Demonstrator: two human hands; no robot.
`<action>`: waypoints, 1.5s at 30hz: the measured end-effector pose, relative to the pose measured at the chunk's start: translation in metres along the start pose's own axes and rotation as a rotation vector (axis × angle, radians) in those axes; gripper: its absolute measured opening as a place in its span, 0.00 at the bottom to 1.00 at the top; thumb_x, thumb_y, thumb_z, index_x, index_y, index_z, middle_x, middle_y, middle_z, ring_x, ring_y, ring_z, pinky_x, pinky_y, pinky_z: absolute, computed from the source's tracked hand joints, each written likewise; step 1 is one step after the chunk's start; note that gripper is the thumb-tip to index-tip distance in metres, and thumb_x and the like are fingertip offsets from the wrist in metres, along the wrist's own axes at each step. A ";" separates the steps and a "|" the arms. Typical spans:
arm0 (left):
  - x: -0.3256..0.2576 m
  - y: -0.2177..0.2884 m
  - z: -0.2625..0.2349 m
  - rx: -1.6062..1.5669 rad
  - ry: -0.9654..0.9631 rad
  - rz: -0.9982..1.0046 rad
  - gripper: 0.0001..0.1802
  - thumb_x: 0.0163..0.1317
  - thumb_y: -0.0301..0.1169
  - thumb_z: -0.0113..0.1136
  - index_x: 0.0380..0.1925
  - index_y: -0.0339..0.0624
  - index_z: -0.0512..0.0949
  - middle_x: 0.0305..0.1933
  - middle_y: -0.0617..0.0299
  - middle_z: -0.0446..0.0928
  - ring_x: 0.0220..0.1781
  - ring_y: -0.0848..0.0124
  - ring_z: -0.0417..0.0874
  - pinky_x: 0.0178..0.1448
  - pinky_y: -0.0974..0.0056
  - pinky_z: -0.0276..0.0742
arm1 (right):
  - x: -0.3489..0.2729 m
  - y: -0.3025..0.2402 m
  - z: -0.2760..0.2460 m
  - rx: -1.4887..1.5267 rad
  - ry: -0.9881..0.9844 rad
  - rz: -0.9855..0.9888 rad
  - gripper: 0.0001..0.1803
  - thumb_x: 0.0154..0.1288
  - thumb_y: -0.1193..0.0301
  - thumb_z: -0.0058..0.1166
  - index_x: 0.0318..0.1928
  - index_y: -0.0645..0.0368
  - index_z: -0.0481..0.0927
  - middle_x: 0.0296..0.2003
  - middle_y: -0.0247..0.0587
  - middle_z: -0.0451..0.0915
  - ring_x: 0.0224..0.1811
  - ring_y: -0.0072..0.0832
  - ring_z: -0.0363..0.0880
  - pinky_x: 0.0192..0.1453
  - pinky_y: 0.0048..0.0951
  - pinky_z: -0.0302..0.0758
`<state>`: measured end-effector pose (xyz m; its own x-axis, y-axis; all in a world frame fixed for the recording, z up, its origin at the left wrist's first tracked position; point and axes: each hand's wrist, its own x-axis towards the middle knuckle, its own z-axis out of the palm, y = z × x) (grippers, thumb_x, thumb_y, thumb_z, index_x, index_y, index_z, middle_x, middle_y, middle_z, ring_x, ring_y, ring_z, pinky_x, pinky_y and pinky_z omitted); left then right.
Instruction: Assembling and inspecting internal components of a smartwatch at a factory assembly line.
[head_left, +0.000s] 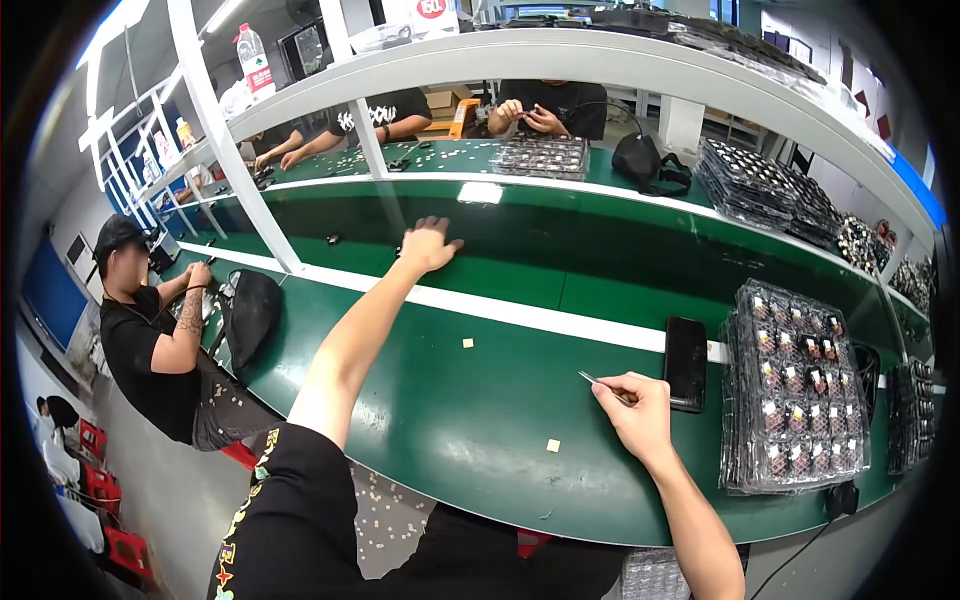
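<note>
My left arm is stretched far forward. At its end my left hand (430, 247) is over the green belt (520, 280) beyond the white strip, fingers spread, with nothing visible in it. A small dark piece peeks out beside its wrist, too small to name. In my right hand (638, 410) is a pair of metal tweezers (590, 378), the tips pointing left above the green tabletop (430, 410). Two small beige squares lie on that tabletop, one square (468, 343) toward the strip and another square (553, 446) closer to me.
To the right stand a black phone-like slab (686, 365) and stacked clear trays (795, 390) of small parts. A white shelf frame (570, 52) spans above. At left, a co-worker (150, 330) sits by a black bag (250, 318). Other people work across the belt.
</note>
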<state>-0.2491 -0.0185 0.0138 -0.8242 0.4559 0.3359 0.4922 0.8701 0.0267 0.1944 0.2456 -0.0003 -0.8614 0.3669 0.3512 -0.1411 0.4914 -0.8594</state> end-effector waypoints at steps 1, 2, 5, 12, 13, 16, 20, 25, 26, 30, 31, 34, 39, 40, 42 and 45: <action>-0.009 -0.014 0.006 -0.002 0.008 -0.068 0.38 0.72 0.59 0.67 0.70 0.43 0.79 0.71 0.49 0.79 0.76 0.50 0.78 0.75 0.38 0.76 | -0.001 0.001 -0.001 -0.015 0.003 0.018 0.08 0.68 0.74 0.74 0.44 0.66 0.95 0.26 0.37 0.86 0.26 0.15 0.76 0.31 0.26 0.68; -0.016 -0.025 0.008 -0.003 0.019 -0.139 0.38 0.71 0.60 0.68 0.69 0.42 0.79 0.69 0.48 0.80 0.75 0.50 0.79 0.74 0.39 0.77 | -0.002 0.000 -0.003 -0.028 0.004 0.032 0.09 0.68 0.74 0.74 0.44 0.66 0.95 0.26 0.37 0.86 0.26 0.15 0.75 0.31 0.26 0.68; -0.043 -0.065 0.012 -0.152 0.099 -0.161 0.33 0.70 0.54 0.73 0.62 0.38 0.83 0.59 0.48 0.84 0.66 0.49 0.83 0.68 0.45 0.82 | 0.001 0.002 0.002 -0.018 -0.026 0.034 0.09 0.69 0.74 0.73 0.45 0.67 0.95 0.25 0.36 0.86 0.26 0.15 0.74 0.30 0.25 0.67; -0.056 -0.024 0.019 -0.566 0.161 0.153 0.26 0.68 0.35 0.78 0.61 0.34 0.82 0.49 0.52 0.84 0.57 0.54 0.83 0.64 0.50 0.81 | -0.006 0.010 0.000 0.005 -0.003 0.094 0.09 0.70 0.73 0.75 0.46 0.65 0.96 0.27 0.35 0.87 0.28 0.15 0.77 0.33 0.22 0.70; -0.062 0.003 0.014 -0.709 0.093 0.183 0.26 0.67 0.34 0.78 0.61 0.35 0.82 0.48 0.55 0.83 0.55 0.57 0.82 0.63 0.53 0.80 | -0.006 0.011 -0.001 -0.014 0.012 0.049 0.09 0.70 0.72 0.76 0.46 0.64 0.96 0.27 0.35 0.87 0.28 0.14 0.78 0.34 0.22 0.71; -0.110 0.065 -0.011 -0.791 0.055 0.465 0.27 0.67 0.31 0.78 0.64 0.38 0.82 0.47 0.56 0.85 0.54 0.57 0.82 0.63 0.52 0.80 | -0.008 0.009 0.001 -0.016 -0.006 0.056 0.09 0.71 0.71 0.76 0.47 0.63 0.96 0.27 0.34 0.86 0.28 0.14 0.77 0.34 0.22 0.71; -0.173 0.125 -0.042 -0.864 -0.168 0.711 0.29 0.70 0.39 0.77 0.66 0.40 0.81 0.56 0.54 0.84 0.60 0.54 0.83 0.67 0.50 0.80 | -0.011 0.004 0.008 -0.045 -0.048 0.145 0.08 0.74 0.76 0.74 0.50 0.65 0.96 0.31 0.31 0.88 0.33 0.11 0.80 0.37 0.18 0.74; -0.201 0.155 -0.055 -0.901 -0.295 0.800 0.33 0.69 0.42 0.78 0.70 0.42 0.79 0.57 0.57 0.84 0.63 0.56 0.82 0.70 0.49 0.77 | -0.008 -0.001 0.006 -0.028 -0.050 0.123 0.10 0.74 0.73 0.74 0.51 0.65 0.95 0.31 0.33 0.88 0.32 0.12 0.80 0.36 0.20 0.74; -0.199 0.156 -0.057 -0.901 -0.289 0.790 0.35 0.67 0.43 0.80 0.70 0.43 0.80 0.58 0.56 0.84 0.62 0.56 0.83 0.69 0.50 0.77 | -0.006 -0.003 0.006 -0.004 -0.044 0.126 0.10 0.73 0.72 0.75 0.50 0.64 0.95 0.29 0.33 0.87 0.30 0.12 0.78 0.34 0.22 0.72; -0.197 0.149 -0.067 -0.862 -0.250 0.732 0.37 0.60 0.44 0.85 0.67 0.44 0.83 0.60 0.57 0.83 0.61 0.57 0.81 0.68 0.52 0.75 | -0.001 0.013 0.007 0.017 -0.004 0.145 0.09 0.72 0.73 0.75 0.48 0.63 0.96 0.28 0.34 0.86 0.28 0.14 0.76 0.32 0.24 0.69; -0.196 0.147 -0.068 -0.847 -0.271 0.711 0.35 0.60 0.44 0.85 0.65 0.45 0.84 0.59 0.58 0.82 0.61 0.57 0.80 0.68 0.52 0.74 | 0.000 0.011 0.005 0.033 -0.004 0.136 0.09 0.72 0.73 0.75 0.48 0.63 0.96 0.28 0.35 0.86 0.28 0.14 0.76 0.31 0.24 0.69; -0.191 0.149 -0.063 -0.828 -0.334 0.711 0.28 0.61 0.42 0.85 0.59 0.47 0.88 0.58 0.62 0.79 0.61 0.59 0.78 0.67 0.53 0.74 | 0.002 0.007 0.000 0.070 0.005 0.145 0.08 0.72 0.76 0.74 0.48 0.66 0.95 0.28 0.34 0.86 0.28 0.13 0.76 0.31 0.21 0.69; -0.199 0.158 -0.058 -0.902 -0.312 0.707 0.30 0.56 0.38 0.87 0.60 0.46 0.88 0.53 0.64 0.85 0.53 0.62 0.81 0.65 0.57 0.70 | -0.006 0.004 -0.002 0.047 -0.016 0.111 0.07 0.70 0.79 0.74 0.48 0.65 0.95 0.25 0.31 0.83 0.24 0.09 0.70 0.27 0.21 0.61; -0.202 0.159 -0.059 -0.893 -0.337 0.708 0.30 0.56 0.38 0.87 0.60 0.46 0.88 0.53 0.64 0.85 0.53 0.62 0.81 0.65 0.57 0.70 | -0.009 0.001 0.000 0.063 -0.010 0.129 0.07 0.70 0.79 0.74 0.48 0.65 0.95 0.25 0.31 0.83 0.24 0.09 0.70 0.27 0.21 0.61; -0.208 0.163 -0.063 -0.884 -0.489 0.663 0.30 0.56 0.38 0.88 0.59 0.46 0.88 0.48 0.66 0.87 0.48 0.65 0.83 0.61 0.60 0.68 | -0.013 -0.007 0.001 0.158 -0.087 0.164 0.07 0.70 0.79 0.74 0.47 0.64 0.96 0.25 0.31 0.83 0.24 0.09 0.69 0.26 0.22 0.59; -0.209 0.164 -0.061 -0.885 -0.380 0.730 0.30 0.54 0.37 0.88 0.58 0.44 0.89 0.44 0.65 0.86 0.46 0.67 0.84 0.59 0.60 0.66 | -0.012 -0.014 0.005 0.023 -0.129 0.096 0.05 0.65 0.81 0.73 0.41 0.67 0.95 0.22 0.34 0.81 0.21 0.13 0.70 0.24 0.25 0.60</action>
<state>0.0211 0.0170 0.0057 -0.2285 0.9418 0.2464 0.7751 0.0229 0.6314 0.2043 0.2303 0.0060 -0.9267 0.3065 0.2175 -0.0647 0.4400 -0.8957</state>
